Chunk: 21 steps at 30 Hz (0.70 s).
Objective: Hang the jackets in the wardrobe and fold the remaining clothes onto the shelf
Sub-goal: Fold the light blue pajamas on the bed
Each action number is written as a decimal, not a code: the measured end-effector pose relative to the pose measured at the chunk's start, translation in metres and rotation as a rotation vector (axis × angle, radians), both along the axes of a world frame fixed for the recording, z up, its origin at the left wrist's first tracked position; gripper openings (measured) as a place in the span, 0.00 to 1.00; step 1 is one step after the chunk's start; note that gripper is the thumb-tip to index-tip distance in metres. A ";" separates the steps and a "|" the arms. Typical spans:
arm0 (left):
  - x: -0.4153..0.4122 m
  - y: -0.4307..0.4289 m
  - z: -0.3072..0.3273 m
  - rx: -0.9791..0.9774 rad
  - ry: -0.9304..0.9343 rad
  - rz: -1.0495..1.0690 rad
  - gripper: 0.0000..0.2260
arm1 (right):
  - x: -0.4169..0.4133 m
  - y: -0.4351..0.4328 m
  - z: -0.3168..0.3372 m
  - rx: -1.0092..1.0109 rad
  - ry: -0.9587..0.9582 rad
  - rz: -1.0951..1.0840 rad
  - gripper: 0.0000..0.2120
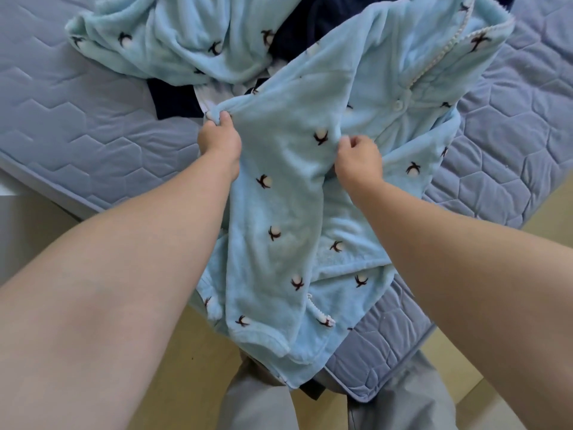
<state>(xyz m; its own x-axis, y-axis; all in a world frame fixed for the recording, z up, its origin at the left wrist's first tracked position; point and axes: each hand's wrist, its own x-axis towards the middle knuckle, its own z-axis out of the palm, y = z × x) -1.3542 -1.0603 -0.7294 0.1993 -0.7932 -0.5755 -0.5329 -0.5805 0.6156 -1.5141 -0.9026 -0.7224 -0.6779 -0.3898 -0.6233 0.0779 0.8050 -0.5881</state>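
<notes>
A light blue fleece pyjama top (288,187) with small dark-and-white flower marks and a white button lies across the corner of the bed, one long part hanging over the edge. My left hand (218,139) grips a fold of it at its upper left. My right hand (356,158) pinches the fleece near the middle. A second light blue fleece garment (173,41) of the same print lies crumpled further back. A dark navy garment (175,99) shows beneath both.
The blue quilted mattress (77,125) fills the view, its corner (381,352) pointing toward me. Pale yellow floor (198,361) lies below. My grey trouser legs (257,405) stand against the bed corner. A white surface (18,218) sits at the left.
</notes>
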 end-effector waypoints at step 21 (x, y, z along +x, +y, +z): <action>0.003 -0.011 0.008 0.193 0.244 0.267 0.13 | -0.072 -0.139 0.059 -0.220 -0.004 0.060 0.09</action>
